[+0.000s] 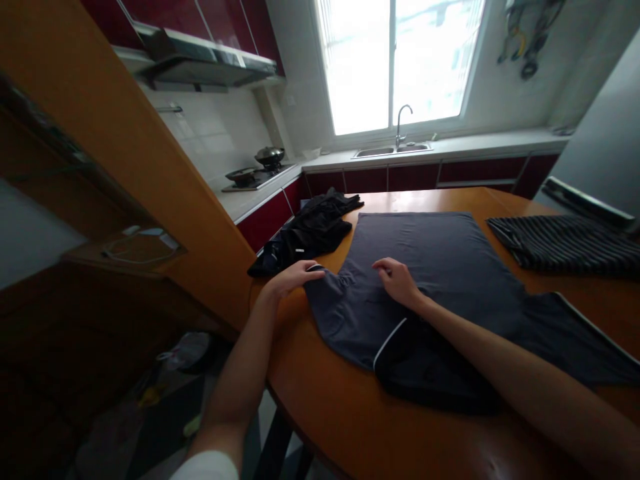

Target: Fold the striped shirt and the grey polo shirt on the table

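A dark grey T-shirt (430, 260) with white sleeve trim lies spread flat on the round wooden table (340, 407). My left hand (293, 277) rests at the end of the shirt's left sleeve, fingers closed in a pinch on the sleeve cuff. My right hand (397, 280) lies on the shirt near the shoulder, fingers curled and pressing on the fabric. The right forearm crosses the dark collar area at the table's near side.
A crumpled black garment (307, 233) lies at the table's far left edge. A folded striped garment (565, 243) sits at the right. Behind are a counter with a sink (393, 150), a stove with pans (255, 175), and a window. Clutter lies on the floor at lower left.
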Demonstrator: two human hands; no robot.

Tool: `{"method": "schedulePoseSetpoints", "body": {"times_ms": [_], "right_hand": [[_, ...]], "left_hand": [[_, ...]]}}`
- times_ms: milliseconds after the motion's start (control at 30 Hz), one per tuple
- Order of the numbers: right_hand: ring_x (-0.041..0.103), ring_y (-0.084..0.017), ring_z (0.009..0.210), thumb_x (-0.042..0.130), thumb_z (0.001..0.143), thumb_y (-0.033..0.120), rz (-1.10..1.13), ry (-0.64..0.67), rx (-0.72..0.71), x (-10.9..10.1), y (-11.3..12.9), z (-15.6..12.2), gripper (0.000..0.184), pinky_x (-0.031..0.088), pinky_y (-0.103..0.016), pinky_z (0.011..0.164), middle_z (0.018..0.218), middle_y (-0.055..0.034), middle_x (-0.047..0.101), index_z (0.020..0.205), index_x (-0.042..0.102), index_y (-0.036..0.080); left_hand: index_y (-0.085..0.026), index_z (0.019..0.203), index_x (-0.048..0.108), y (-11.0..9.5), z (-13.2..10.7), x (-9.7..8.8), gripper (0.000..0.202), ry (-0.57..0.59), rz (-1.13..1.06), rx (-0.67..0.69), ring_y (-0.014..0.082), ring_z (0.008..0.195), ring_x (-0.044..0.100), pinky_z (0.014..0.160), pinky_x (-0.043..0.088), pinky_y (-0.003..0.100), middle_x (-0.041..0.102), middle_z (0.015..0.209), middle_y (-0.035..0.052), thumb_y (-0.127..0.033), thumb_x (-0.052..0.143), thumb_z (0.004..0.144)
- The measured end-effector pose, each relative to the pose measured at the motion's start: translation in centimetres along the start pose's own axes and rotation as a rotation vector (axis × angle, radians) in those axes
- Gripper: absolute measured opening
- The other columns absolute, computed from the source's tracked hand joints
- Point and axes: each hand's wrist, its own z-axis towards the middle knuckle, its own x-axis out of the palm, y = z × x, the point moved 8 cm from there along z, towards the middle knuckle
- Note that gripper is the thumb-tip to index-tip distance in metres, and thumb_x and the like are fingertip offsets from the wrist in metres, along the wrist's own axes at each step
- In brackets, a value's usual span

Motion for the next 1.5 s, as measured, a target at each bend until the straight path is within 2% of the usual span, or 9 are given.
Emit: {"method": "schedulePoseSetpoints", "body": {"times_ms": [200, 333, 500, 700, 900, 1000, 1167, 1300, 1500], "right_hand": [[0.064, -0.017, 0.052, 0.042, 0.099, 0.043, 0.220, 0.099, 0.164, 0.8, -1.0, -0.6, 0.039, 0.051, -0.028, 0.057, 0.072, 0.0005, 0.072, 0.125, 0.061, 0.021], [0.068, -0.019, 0.063, 0.039, 0.099, 0.051, 0.204, 0.075, 0.196, 0.5, -1.7, -0.6, 0.045, 0.051, -0.029, 0.060, 0.071, -0.0009, 0.071, 0.124, 0.063, 0.022], [0.063, -0.018, 0.059, 0.056, 0.090, 0.043, 0.108, 0.096, 0.154, 0.6, -1.2, -0.9, 0.039, 0.047, -0.027, 0.058, 0.065, 0.0016, 0.066, 0.120, 0.065, 0.019], [0.061, -0.015, 0.062, 0.063, 0.080, 0.024, 0.005, 0.144, 0.091, 1.3, -0.6, -1.5, 0.039, 0.046, -0.025, 0.062, 0.072, 0.0025, 0.068, 0.119, 0.065, 0.021], [0.062, -0.015, 0.067, 0.059, 0.085, 0.025, 0.168, 0.033, 0.016, 0.6, 0.0, -1.4, 0.035, 0.052, -0.027, 0.068, 0.077, 0.0012, 0.065, 0.119, 0.064, 0.019], [0.064, -0.016, 0.071, 0.059, 0.086, 0.024, 0.111, 0.011, 0.027, 0.1, 0.3, -1.5, 0.034, 0.053, -0.029, 0.073, 0.081, 0.0002, 0.067, 0.119, 0.065, 0.019], [0.067, -0.022, 0.088, 0.059, 0.086, 0.018, -0.327, 0.092, 0.055, 0.1, 0.6, -2.0, 0.021, 0.052, -0.033, 0.085, 0.098, -0.0072, 0.070, 0.103, 0.071, 0.020], [0.060, -0.026, 0.114, 0.050, 0.092, 0.018, -0.494, 0.082, -0.102, 0.3, 1.7, -2.1, 0.030, 0.047, -0.037, 0.101, 0.121, -0.0124, 0.067, 0.114, 0.071, 0.018], [0.035, -0.027, 0.147, 0.037, 0.099, 0.023, -0.553, 0.310, -0.200, 3.1, 0.6, -2.7, 0.050, 0.030, -0.046, 0.120, 0.156, -0.0140, 0.046, 0.146, 0.052, 0.013]], "left_hand": [[-0.018, 0.119, 0.066, -5.4, 1.2, 3.9, 0.066, 0.102, -0.020, 0.222, 0.0208, 0.095, 0.068, 0.073, 0.052, 0.025, 0.070, 0.115, 0.0112, -0.074, 0.054, 0.087], [-0.012, 0.100, 0.071, -6.7, 5.2, 3.3, 0.056, -0.072, 0.233, 0.350, 0.0195, 0.085, 0.066, 0.075, 0.050, 0.028, 0.072, 0.100, 0.0104, -0.065, 0.065, 0.083], [-0.013, 0.101, 0.073, -4.4, 8.6, 3.2, 0.043, -0.117, 0.406, 0.382, 0.0190, 0.083, 0.063, 0.080, 0.050, 0.030, 0.071, 0.097, 0.0085, -0.053, 0.061, 0.089], [-0.016, 0.090, 0.073, -1.8, 8.6, 4.2, 0.040, -0.043, 0.537, 0.495, 0.0202, 0.090, 0.060, 0.088, 0.050, 0.032, 0.062, 0.095, 0.0084, -0.053, 0.058, 0.091], [-0.018, 0.076, 0.070, -0.9, 8.9, 4.8, 0.032, -0.043, 0.622, 0.539, 0.0213, 0.100, 0.057, 0.100, 0.046, 0.036, 0.059, 0.102, 0.0072, -0.047, 0.063, 0.091], [-0.018, 0.076, 0.068, -0.6, 9.0, 4.7, 0.027, -0.097, 0.669, 0.507, 0.0221, 0.102, 0.057, 0.100, 0.045, 0.038, 0.059, 0.104, 0.0070, -0.041, 0.066, 0.090], [-0.022, 0.108, 0.070, -2.8, 7.3, 4.6, 0.020, -0.268, 0.722, 0.531, 0.0258, 0.113, 0.057, 0.103, 0.043, 0.043, 0.063, 0.117, 0.0077, -0.035, 0.063, 0.094], [-0.018, 0.130, 0.061, -5.2, 4.9, 7.6, 0.036, -0.244, 0.721, 0.648, 0.0219, 0.129, 0.052, 0.114, 0.037, 0.037, 0.060, 0.136, 0.0100, -0.031, 0.040, 0.104], [-0.015, 0.158, 0.028, -2.1, 4.8, 12.5, 0.065, -0.061, 0.921, 0.388, 0.0313, 0.154, 0.016, 0.124, 0.014, 0.057, 0.020, 0.166, 0.0128, -0.051, 0.032, 0.104]]}}
